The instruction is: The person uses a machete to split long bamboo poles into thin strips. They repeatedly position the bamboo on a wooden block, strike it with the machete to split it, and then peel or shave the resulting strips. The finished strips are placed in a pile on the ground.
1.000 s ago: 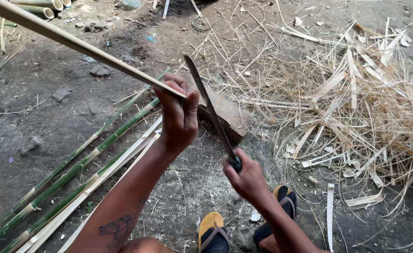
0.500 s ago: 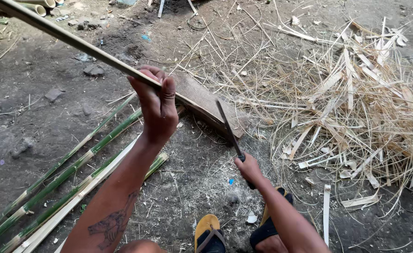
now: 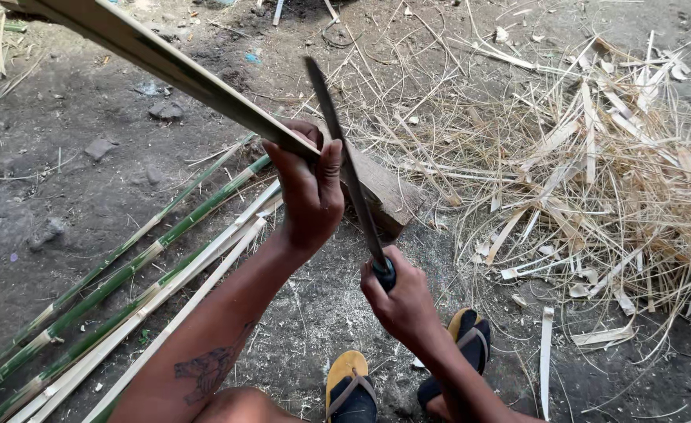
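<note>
My left hand grips a long split bamboo strip that slants from the top left down to a wooden block on the ground. My right hand holds a long dark knife by its handle, blade raised and pointing up and away, just right of my left hand. The blade crosses in front of the strip's lower end near the block.
Several green and pale split bamboo poles lie on the dirt at the left. A heap of bamboo shavings and slivers covers the right. My feet in yellow sandals are at the bottom. Small stones dot the ground.
The knife has risen from a low position by the block to upright beside my left hand. The bamboo strip has stayed resting on the block.
</note>
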